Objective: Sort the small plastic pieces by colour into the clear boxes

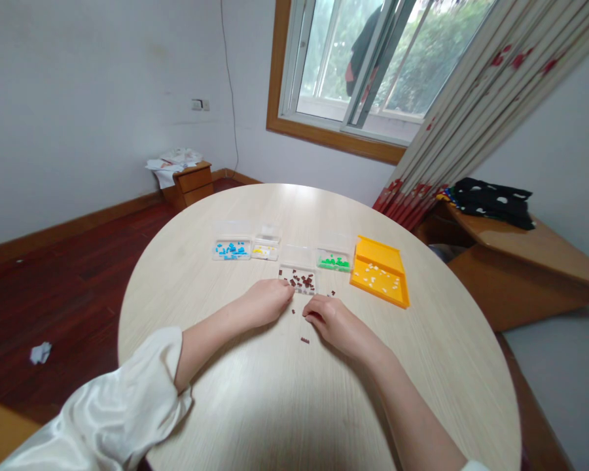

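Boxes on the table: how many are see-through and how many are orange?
See-through boxes: 4, holding blue, yellow, brown and green pieces
Orange boxes: 1
Total: 5

Saw no readable text, label, brand, number or sign anywhere. Clear boxes (298,278) in front of me carried no lettering I could make out. Orange tray (379,273) was plain too. Wall switch plate (197,104) was too small to read. Papers on small cabinet (173,160) were blurred, no words legible. Curtain (476,85) bore red pattern only, no writing.
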Tool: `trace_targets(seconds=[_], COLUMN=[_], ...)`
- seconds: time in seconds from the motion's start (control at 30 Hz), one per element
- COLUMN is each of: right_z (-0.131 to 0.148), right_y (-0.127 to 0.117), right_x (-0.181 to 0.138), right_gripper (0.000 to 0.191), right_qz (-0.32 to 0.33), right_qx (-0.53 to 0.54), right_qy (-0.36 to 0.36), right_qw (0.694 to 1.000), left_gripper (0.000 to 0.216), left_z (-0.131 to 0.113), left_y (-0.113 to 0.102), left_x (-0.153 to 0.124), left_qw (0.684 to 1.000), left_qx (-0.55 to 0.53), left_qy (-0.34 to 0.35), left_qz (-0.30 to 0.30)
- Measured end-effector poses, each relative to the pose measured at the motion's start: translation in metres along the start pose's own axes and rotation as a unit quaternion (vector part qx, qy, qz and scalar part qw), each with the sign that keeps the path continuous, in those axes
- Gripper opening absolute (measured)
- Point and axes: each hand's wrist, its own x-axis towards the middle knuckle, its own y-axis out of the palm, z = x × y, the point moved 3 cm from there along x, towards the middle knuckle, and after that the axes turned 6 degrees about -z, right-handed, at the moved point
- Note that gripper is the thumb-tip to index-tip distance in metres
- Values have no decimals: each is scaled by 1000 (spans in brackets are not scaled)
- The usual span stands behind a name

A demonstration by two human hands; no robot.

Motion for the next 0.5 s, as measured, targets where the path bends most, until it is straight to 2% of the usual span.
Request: trace_targets(seconds=[0.1, 0.23, 0.3, 0.4, 0.5], right_z=[-1, -3, -4, -6, -13], right_y=[-7, -25, -28, -23, -12], right_x=[0, -2, -3, 0, 5], right_gripper=[17, 16, 15, 16, 19], right_qz=[-66, -268, -340, -384, -375], right_qx=[4, 3, -6, -15, -27], right_qy=[-26, -67, -75, -76, -66], right_qw=[997, 961, 937, 920, 924], left_gripper=[20, 21, 22, 22, 22], left_z=[-1, -3, -4, -5, -4], left_y=[-1, -3, -4, -4, -3], left_x=[-1, -1, -1, -1, -1], left_qw=[1000, 1000, 1000, 1000, 1000], left_qx=[-1, 2, 3, 10, 20], left_qy=[5, 0, 1, 9, 10], left_qz=[0, 8, 13, 8, 1])
